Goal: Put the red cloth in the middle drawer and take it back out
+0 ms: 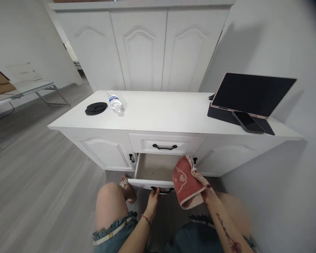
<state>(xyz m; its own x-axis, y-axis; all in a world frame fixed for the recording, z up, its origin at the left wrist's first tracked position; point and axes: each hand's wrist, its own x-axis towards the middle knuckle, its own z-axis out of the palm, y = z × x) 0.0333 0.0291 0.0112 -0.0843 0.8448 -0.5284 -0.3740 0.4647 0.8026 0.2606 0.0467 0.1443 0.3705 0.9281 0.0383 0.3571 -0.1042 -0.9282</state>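
White walls and grey plank floor [34, 175] surround a low white cabinet whose top serves as a bench [163, 112], with a tall cupboard [140, 49] behind it. On the bench a bottle [114, 101] lies on its side, just beside a black lid [96, 108]. At the far right a tablet [250, 93] leans propped on a dark mat [223, 114], and a phone [248, 122] rests against its lower edge.

Below the bench, the top drawer [165, 144] is closed, and the drawer [154, 168] under it stands open with its inside bare. The left hand [153, 199] reaches up to that drawer's front, fingers curled round the black handle [163, 191].

The right hand [206, 191] is closed on a red cloth [185, 181], pinching its folded edge. The cloth hangs bunched over the drawer's right front corner; whether it touches the drawer cannot be told.

A bare knee shows at the lower left, and a sandalled foot lies beside the drawer. A table [28, 88] stands off to the left.
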